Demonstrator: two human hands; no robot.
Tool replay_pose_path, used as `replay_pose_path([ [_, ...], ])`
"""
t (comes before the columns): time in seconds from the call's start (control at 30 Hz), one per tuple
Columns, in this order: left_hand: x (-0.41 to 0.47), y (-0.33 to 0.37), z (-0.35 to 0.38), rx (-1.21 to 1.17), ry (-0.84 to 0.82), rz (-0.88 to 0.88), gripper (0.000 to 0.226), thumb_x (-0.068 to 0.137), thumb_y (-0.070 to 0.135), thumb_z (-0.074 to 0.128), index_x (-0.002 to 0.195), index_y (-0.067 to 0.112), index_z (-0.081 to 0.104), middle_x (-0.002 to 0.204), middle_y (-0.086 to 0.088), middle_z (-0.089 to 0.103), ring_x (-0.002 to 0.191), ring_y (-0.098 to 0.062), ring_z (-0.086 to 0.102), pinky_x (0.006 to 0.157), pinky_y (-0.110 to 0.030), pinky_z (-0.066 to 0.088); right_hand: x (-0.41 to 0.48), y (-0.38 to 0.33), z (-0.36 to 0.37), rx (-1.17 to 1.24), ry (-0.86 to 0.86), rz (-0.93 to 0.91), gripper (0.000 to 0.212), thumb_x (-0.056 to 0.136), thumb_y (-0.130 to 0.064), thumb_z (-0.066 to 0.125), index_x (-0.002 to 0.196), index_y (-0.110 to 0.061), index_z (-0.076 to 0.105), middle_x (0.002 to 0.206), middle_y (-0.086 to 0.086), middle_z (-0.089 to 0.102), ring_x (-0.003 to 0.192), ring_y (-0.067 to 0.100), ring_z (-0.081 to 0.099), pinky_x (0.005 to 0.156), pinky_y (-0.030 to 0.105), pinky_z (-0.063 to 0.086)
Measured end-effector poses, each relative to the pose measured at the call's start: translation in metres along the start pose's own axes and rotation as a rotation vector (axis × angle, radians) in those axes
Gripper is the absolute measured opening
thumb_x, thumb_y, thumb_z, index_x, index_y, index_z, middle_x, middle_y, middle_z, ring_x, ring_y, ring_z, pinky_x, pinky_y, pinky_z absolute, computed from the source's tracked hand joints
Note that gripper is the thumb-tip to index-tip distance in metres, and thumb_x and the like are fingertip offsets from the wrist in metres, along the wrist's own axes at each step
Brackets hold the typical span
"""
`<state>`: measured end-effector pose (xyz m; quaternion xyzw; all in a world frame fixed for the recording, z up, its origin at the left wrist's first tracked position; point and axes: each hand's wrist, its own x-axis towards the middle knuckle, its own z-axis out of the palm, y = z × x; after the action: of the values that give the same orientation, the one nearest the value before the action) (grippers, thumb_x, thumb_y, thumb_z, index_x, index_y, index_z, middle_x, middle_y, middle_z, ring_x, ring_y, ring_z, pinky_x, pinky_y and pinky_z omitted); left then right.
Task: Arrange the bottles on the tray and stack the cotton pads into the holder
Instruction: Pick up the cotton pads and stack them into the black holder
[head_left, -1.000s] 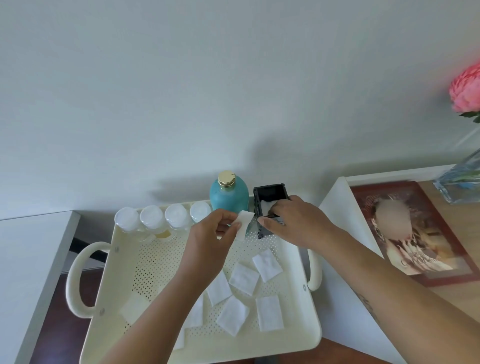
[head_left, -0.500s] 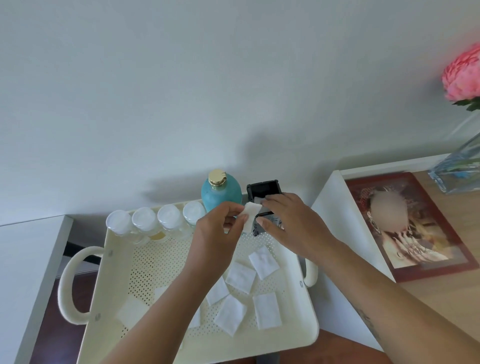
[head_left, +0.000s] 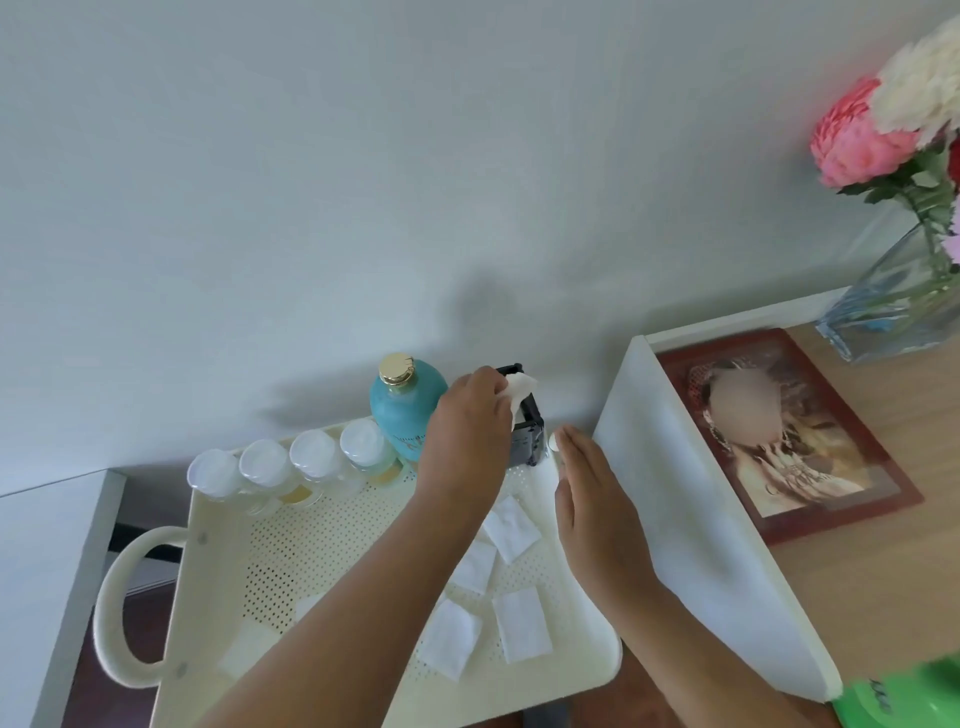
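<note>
Over the black holder (head_left: 527, 434) the left hand (head_left: 467, 436) pinches a cotton pad (head_left: 521, 388), light, soft and floppy, best gripped by its edge, while the right hand (head_left: 597, 499) is flat, open and empty.

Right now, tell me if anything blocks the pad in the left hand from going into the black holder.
Nothing visible does. The left hand holds the cotton pad right at the top of the black holder. The right hand is open beside the holder, not over its opening. The inside of the holder is hidden.
</note>
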<state>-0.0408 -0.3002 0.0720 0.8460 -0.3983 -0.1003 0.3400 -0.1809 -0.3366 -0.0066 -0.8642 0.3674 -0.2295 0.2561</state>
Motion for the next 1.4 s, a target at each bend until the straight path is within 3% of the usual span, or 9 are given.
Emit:
replay_pose_path([
  [0.2,0.015,0.007,0.016,0.449,-0.150,-0.001,0.018,0.086,-0.003,0.053,0.096,0.011,0.048,0.100,-0.006,0.055,0.074,-0.017,0.041,0.060,-0.026,0.032,0.000,0.001,0.001,-0.009,-0.002,-0.001,0.043,0.092,-0.001,0.050,0.135,-0.003,0.047,0.141,0.011,0.049,0.130,0.020,0.047,0.102,0.025,0.039],
  [0.43,0.019,0.006,0.017,0.474,-0.069,0.101,0.016,0.088,0.002,0.060,0.100,0.009,0.052,0.102,-0.006,0.053,0.090,-0.022,0.048,0.067,-0.029,0.038,0.000,0.002,-0.002,0.006,-0.024,-0.011,0.044,0.093,-0.001,0.049,0.136,-0.003,0.045,0.143,0.011,0.047,0.131,0.019,0.046,0.105,0.023,0.036],
  [0.63,0.031,0.005,0.016,0.596,-0.245,0.072,0.014,0.085,-0.002,0.054,0.085,0.011,0.059,0.075,-0.006,0.054,0.095,-0.025,0.048,0.066,-0.029,0.036,0.000,0.002,-0.002,0.019,-0.046,-0.006,0.045,0.094,-0.002,0.048,0.138,-0.005,0.043,0.145,0.010,0.044,0.133,0.018,0.043,0.104,0.020,0.033],
  [0.77,0.033,0.007,0.025,0.765,-0.377,0.101,0.015,0.089,0.018,0.050,0.100,0.015,0.060,0.083,-0.001,0.055,0.098,-0.026,0.043,0.073,-0.031,0.032,0.000,0.003,-0.003,0.002,-0.058,-0.006,0.045,0.095,-0.005,0.047,0.140,-0.007,0.041,0.147,0.008,0.042,0.133,0.016,0.043,0.102,0.016,0.033],
  [0.87,0.031,0.007,0.028,0.868,-0.485,0.203,0.034,0.092,0.031,0.032,0.106,0.015,0.059,0.095,-0.002,0.058,0.102,-0.034,0.043,0.073,-0.040,0.026,0.001,0.004,-0.004,-0.001,-0.070,-0.011,0.046,0.096,-0.006,0.045,0.141,-0.008,0.039,0.148,0.006,0.040,0.133,0.014,0.042,0.100,0.014,0.034],
  [0.93,0.028,0.005,0.029,0.857,-0.538,0.234,0.062,0.081,0.040,0.009,0.110,0.015,0.058,0.099,-0.006,0.060,0.094,-0.035,0.041,0.072,-0.044,0.023,0.001,0.004,-0.005,0.010,-0.073,-0.017,0.046,0.097,-0.008,0.043,0.142,-0.009,0.038,0.149,0.004,0.039,0.134,0.012,0.042,0.100,0.014,0.037],
  [1.0,0.024,0.002,0.030,0.779,-0.500,0.183,0.073,0.070,0.046,-0.002,0.096,0.013,0.057,0.083,-0.006,0.055,0.086,-0.029,0.037,0.075,-0.043,0.025,0.002,0.005,-0.005,0.032,-0.068,-0.025,0.045,0.097,-0.008,0.042,0.141,-0.010,0.039,0.148,0.003,0.040,0.132,0.011,0.043,0.098,0.018,0.044],
  [1.17,0.016,-0.003,0.031,0.703,-0.412,0.151,0.055,0.078,0.052,0.008,0.073,0.018,0.051,0.076,-0.001,0.060,0.084,-0.023,0.043,0.085,-0.040,0.034,0.002,0.007,-0.003,0.027,-0.057,-0.028,0.043,0.095,-0.007,0.045,0.139,-0.009,0.043,0.145,0.003,0.044,0.128,0.011,0.047,0.095,0.012,0.041],
  [1.4,0.005,-0.001,0.016,0.578,-0.331,0.226,0.037,0.089,0.042,0.034,0.089,0.019,0.063,0.088,0.005,0.065,0.096,-0.020,0.051,0.092,-0.036,0.039,0.000,0.009,0.001,0.023,-0.030,-0.032,0.043,0.095,-0.005,0.046,0.137,-0.007,0.045,0.143,0.009,0.046,0.131,0.016,0.045,0.103,0.018,0.035],
])
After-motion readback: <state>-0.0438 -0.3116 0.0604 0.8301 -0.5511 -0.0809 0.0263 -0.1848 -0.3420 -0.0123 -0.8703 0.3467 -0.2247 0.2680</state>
